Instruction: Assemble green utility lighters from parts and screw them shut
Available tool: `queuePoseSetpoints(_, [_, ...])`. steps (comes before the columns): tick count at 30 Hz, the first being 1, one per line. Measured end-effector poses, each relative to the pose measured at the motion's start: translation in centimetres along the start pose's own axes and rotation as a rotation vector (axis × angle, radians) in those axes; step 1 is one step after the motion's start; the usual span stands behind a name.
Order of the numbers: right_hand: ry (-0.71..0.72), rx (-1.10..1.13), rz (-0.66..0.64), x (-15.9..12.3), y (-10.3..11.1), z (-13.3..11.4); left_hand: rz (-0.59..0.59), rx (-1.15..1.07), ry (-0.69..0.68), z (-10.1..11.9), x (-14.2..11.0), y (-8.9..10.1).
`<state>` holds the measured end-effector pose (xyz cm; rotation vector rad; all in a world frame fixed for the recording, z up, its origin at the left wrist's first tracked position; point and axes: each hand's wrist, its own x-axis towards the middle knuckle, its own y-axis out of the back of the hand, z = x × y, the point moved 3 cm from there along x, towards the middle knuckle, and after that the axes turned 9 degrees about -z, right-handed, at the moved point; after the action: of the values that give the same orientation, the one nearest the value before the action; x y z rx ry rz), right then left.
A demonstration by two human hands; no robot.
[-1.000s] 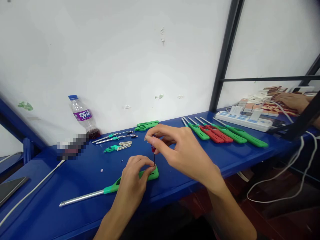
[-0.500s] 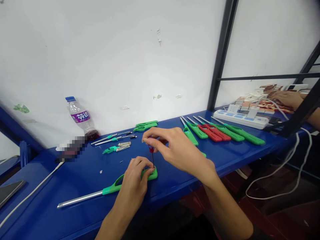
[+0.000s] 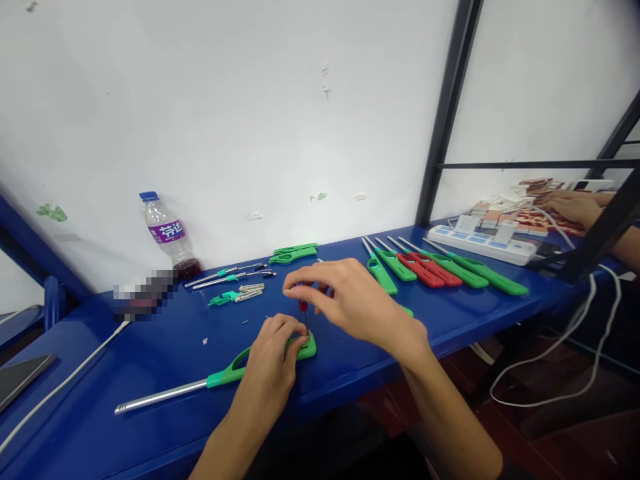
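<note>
A green long-neck lighter (image 3: 225,378) lies flat on the blue table (image 3: 165,360), its metal tube pointing left. My left hand (image 3: 274,350) is closed over its handle, the fingertips at the handle's right end hiding part of it. Above that end, my right hand (image 3: 340,293) pinches the red handle of a screwdriver (image 3: 303,306). The screwdriver stands nearly upright, its thin shaft reaching down to the handle beside my left fingertips. Its very tip is hidden. A small loose screw-like piece (image 3: 245,322) lies behind my left hand.
Lighter inner parts (image 3: 235,295) and metal tubes (image 3: 223,280) lie behind my hands, near green shells (image 3: 295,253). Green and red lighters (image 3: 435,268) are lined up at the right. A bottle (image 3: 170,233) leans at the wall. Past a power strip (image 3: 480,244), another person's hand (image 3: 575,205) shows.
The view has shifted slightly. My right fingers have turned a little around the top of the screwdriver, while my left hand and the lighter stay in place.
</note>
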<state>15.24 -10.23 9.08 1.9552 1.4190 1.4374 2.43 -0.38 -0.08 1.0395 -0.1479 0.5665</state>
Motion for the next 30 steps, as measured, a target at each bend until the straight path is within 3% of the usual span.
queuePoseSetpoints(7, [-0.031, -0.164, 0.055, 0.1, 0.0, 1.0, 0.039, 0.014, -0.011, -0.4, -0.6, 0.0])
queuePoseSetpoints(10, [0.068, -0.124, 0.096, 0.2, -0.2, 1.4, 0.049, 0.013, -0.042, -0.2, -0.9, 0.0])
queuePoseSetpoints(14, [0.19, -0.032, 0.247, 0.7, -1.1, 2.1, 0.021, 0.011, -0.033, 0.2, -1.1, 0.1])
queuePoseSetpoints(22, [0.088, -0.248, 0.321, 1.3, -3.2, 0.8, 0.011, -0.054, -0.037, -0.6, -1.0, -0.4])
queuePoseSetpoints(26, [0.057, -0.145, 0.229, 1.1, -2.5, 0.3, 0.013, -0.062, -0.04, -0.6, -0.9, -0.6])
queuePoseSetpoints(30, [0.011, 0.337, 0.002, 0.5, -0.8, 0.6, 0.014, -0.076, -0.042, -0.3, -0.8, -0.5])
